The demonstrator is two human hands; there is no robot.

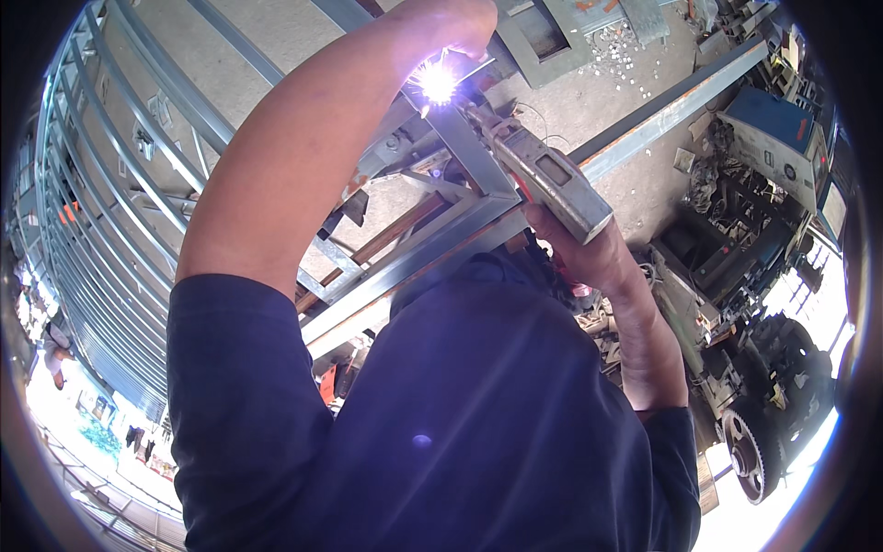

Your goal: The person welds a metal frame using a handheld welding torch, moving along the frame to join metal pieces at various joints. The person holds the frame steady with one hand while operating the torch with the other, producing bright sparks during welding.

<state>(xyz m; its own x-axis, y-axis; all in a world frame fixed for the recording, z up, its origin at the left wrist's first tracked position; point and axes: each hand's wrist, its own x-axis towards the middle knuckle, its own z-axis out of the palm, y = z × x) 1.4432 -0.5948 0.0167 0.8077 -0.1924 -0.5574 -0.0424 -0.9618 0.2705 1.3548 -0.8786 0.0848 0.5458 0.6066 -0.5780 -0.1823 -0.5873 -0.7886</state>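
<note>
My right hand is closed round the rear of a boxy grey handheld welding tool with a rectangular window in its side. From its front, a dazzling white-violet arc burns at the end of a square steel tube. My left arm reaches across the top, and my left hand curls down just beyond the arc. Glare and the back of the hand hide what its fingers hold. A thin metal strip shows beneath them. The tube meets another steel tube at a corner of a frame.
Long curved-looking steel bars fill the left side. A long steel beam slants across the upper right. Beyond it stands a blue-topped machine. A toothed wheel is at lower right. Flat steel plates lie on the floor.
</note>
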